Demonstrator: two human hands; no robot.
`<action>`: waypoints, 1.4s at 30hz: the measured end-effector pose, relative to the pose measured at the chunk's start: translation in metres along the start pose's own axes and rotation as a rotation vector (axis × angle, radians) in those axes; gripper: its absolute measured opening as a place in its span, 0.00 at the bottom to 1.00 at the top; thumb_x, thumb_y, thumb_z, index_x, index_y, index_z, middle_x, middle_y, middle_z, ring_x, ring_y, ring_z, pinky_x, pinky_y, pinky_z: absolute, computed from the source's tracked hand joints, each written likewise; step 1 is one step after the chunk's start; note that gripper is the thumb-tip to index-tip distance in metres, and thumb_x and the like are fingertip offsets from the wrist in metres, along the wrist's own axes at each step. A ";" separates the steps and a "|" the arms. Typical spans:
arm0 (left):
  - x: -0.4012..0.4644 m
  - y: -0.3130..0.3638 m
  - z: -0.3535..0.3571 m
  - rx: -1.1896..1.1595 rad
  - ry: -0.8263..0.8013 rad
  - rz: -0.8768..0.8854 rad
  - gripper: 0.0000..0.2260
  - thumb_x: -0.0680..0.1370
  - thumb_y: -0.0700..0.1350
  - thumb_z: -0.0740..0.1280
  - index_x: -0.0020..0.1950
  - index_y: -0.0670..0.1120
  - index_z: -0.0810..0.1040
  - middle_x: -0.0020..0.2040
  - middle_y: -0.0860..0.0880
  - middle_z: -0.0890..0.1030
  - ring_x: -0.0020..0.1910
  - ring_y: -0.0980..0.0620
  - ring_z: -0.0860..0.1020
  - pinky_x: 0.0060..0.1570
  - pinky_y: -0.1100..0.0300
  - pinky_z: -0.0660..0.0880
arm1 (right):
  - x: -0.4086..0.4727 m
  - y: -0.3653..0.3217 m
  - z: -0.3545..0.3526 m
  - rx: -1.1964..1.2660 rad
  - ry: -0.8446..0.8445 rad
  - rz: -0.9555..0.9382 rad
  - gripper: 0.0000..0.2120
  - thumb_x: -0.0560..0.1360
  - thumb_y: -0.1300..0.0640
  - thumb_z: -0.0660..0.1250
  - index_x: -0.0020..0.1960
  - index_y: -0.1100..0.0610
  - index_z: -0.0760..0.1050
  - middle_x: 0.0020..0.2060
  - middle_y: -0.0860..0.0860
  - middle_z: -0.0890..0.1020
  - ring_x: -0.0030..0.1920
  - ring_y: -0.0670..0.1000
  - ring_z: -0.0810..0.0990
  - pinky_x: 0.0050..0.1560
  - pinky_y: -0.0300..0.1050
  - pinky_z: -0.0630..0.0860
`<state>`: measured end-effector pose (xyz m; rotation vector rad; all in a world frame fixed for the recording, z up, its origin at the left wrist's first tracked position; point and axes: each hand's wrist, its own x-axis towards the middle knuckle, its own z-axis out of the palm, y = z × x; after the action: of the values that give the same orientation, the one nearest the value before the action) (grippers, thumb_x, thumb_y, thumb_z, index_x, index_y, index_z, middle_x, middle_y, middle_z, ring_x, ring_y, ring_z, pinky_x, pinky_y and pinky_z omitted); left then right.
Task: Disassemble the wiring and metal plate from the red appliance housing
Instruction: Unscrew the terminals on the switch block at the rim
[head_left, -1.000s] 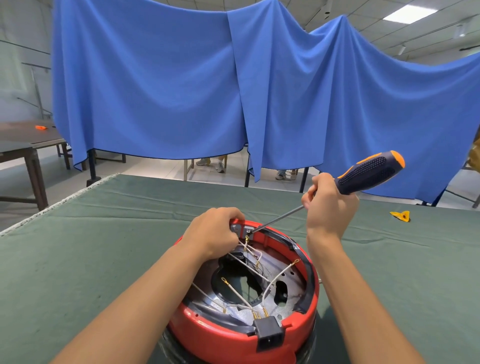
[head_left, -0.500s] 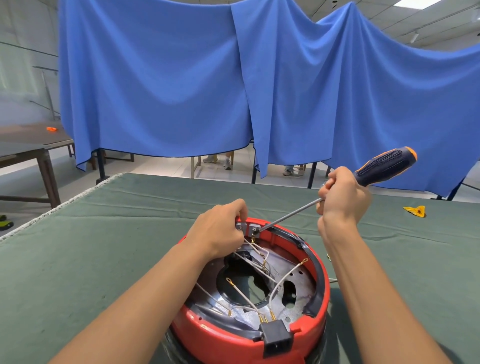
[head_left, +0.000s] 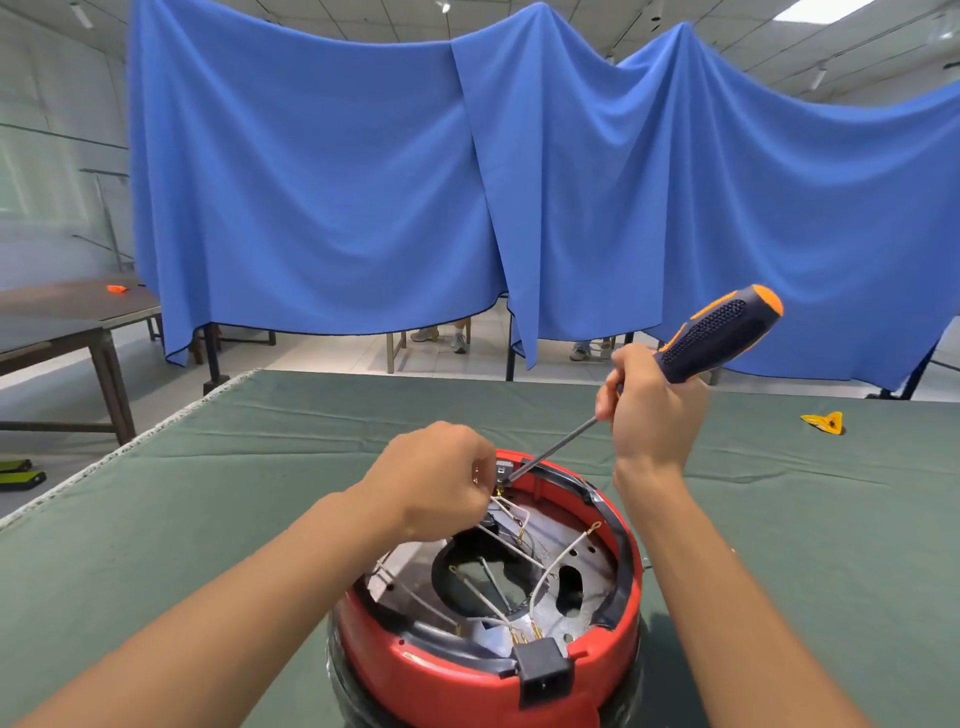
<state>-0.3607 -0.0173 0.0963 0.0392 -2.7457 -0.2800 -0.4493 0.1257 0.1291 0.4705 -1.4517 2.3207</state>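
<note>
The red housing (head_left: 467, 675) sits on the green table (head_left: 156, 519), wires (head_left: 566, 556) and metal plate (head_left: 597, 571) exposed inside. The left hand (head_left: 441, 478) stays curled at the housing's far rim, pinching wires. The right hand (head_left: 652, 405) remains closed around the screwdriver (head_left: 717, 332). Since the earlier frames the handle has risen steeper; the tip remains at the far-rim bracket (head_left: 503, 470).

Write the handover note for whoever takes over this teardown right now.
Left hand: closed on the wires at the far rim of the red housing.
Right hand: grips the screwdriver, tip at a small grey block on that rim.
Done: housing open side up on the green table; several wire ends look free.
Left: the wires and the metal plate are still inside.
</note>
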 end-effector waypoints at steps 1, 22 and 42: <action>-0.004 0.003 -0.003 0.061 -0.084 0.011 0.08 0.68 0.43 0.62 0.39 0.54 0.79 0.38 0.56 0.78 0.43 0.52 0.76 0.36 0.61 0.66 | -0.003 0.000 0.001 -0.004 -0.013 -0.009 0.19 0.67 0.62 0.62 0.18 0.54 0.64 0.14 0.46 0.66 0.18 0.48 0.65 0.22 0.33 0.63; -0.012 0.024 0.010 0.451 -0.331 0.175 0.03 0.69 0.45 0.64 0.36 0.47 0.73 0.40 0.46 0.80 0.41 0.42 0.77 0.35 0.56 0.68 | -0.025 0.019 -0.005 -0.074 -0.073 -0.017 0.19 0.70 0.66 0.62 0.21 0.60 0.68 0.16 0.50 0.72 0.22 0.43 0.70 0.28 0.29 0.69; 0.027 0.036 -0.012 -1.323 0.314 -0.385 0.07 0.72 0.37 0.70 0.34 0.39 0.80 0.28 0.44 0.78 0.19 0.51 0.68 0.20 0.65 0.64 | 0.006 -0.040 -0.024 -0.075 -0.392 -0.207 0.06 0.73 0.58 0.72 0.38 0.55 0.78 0.29 0.49 0.80 0.26 0.45 0.74 0.30 0.34 0.70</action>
<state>-0.3805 0.0139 0.1242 0.2221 -1.7530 -1.8839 -0.4381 0.1644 0.1536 1.0482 -1.5641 2.0800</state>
